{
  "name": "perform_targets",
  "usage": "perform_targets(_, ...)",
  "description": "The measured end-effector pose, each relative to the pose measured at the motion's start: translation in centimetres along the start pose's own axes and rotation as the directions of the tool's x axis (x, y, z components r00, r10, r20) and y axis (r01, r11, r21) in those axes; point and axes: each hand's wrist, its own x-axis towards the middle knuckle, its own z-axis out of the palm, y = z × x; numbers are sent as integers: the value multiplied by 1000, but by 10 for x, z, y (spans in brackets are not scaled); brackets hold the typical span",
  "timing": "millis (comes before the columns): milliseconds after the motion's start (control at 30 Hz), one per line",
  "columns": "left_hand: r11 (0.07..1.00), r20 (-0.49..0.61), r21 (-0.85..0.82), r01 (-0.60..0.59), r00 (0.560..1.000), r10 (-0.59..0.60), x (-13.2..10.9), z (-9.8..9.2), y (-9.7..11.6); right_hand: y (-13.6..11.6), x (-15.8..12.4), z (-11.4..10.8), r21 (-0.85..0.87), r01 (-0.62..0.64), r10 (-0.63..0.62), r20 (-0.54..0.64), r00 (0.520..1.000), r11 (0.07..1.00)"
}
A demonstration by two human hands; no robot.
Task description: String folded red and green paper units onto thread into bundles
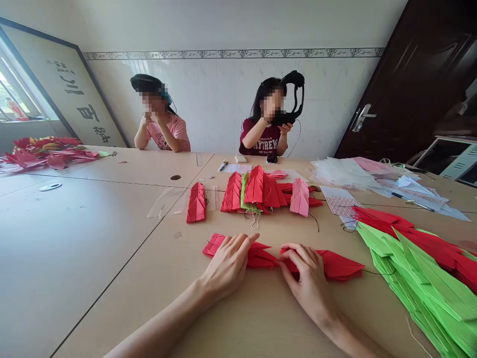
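Observation:
In front of me lie two red folded paper pieces, end to end. My left hand [227, 262] is over the left red folded paper piece [259, 257], its fingers curled down onto it and partly hiding it. My right hand [307, 278] grips the right red folded paper piece [341, 264], thumb and forefinger pinched at its inner end, where the two pieces meet. A dark thread [374, 272] trails from the outer tip of the right piece. What exactly sits between the right fingertips is too small to make out.
Beyond my hands stand red folded stacks [257, 186], a pink one [300, 196] and a single red one [196, 204]. Green folded paper [421, 278] is heaped at right, loose sheets [345, 171] behind. Two people [162, 132] sit opposite; one handles a black headset [294, 99].

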Motion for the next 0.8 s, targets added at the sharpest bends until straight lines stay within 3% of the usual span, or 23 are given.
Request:
perform_targets(267,998,51,51,-22,998,20,0,0,2,-1,0,0,29,-4,4,-25,1000,1000)
perform_targets(400,996,84,85,-37,996,30,1,1,3,-4,-1,-2,74,-14,12,27,1000,997)
perform_targets(600,991,55,132,7,998,-14,2,2,3,12,4,-21,49,-39,27,225,974,998)
perform_targets(700,986,15,164,28,999,-30,1,2,3,35,9,-39,-58,-65,82,393,916,996)
perform_targets(800,978,-16,208,-7,1000,11,0,3,3,47,11,-55,-60,-96,114,510,852,994)
